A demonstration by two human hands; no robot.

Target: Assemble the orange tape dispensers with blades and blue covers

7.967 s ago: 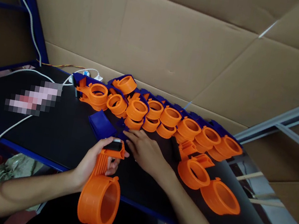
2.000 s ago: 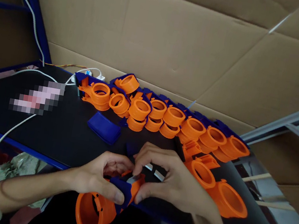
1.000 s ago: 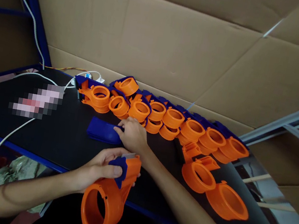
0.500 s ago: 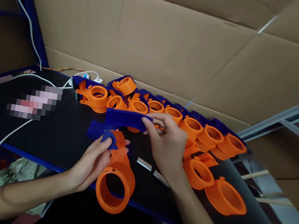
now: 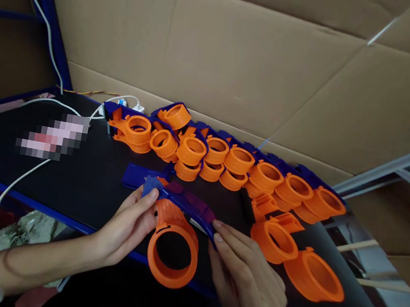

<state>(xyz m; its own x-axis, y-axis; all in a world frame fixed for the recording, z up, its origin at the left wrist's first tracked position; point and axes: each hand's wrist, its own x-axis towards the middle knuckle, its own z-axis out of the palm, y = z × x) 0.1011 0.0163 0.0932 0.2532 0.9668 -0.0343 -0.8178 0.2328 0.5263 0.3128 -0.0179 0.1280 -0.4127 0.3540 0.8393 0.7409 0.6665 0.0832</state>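
My left hand grips an orange ring-shaped plastic part by its handle end, near a small blue cap, above the near edge of the black table. A long blue plastic strip lies along the top of the orange part. My right hand presses the strip's right end with its fingertips, fingers held together. A small stack of more blue strips lies on the table just behind.
A row of several orange-and-blue assembled pieces runs along the cardboard wall. Two bare orange rings sit at the right. A white cable crosses the table's left side. Thin metal blades lie partly hidden behind the held part.
My right hand took a blue strip from the stack, carried it over and laid it on the orange part. My left hand turned the part so the ring faces me.
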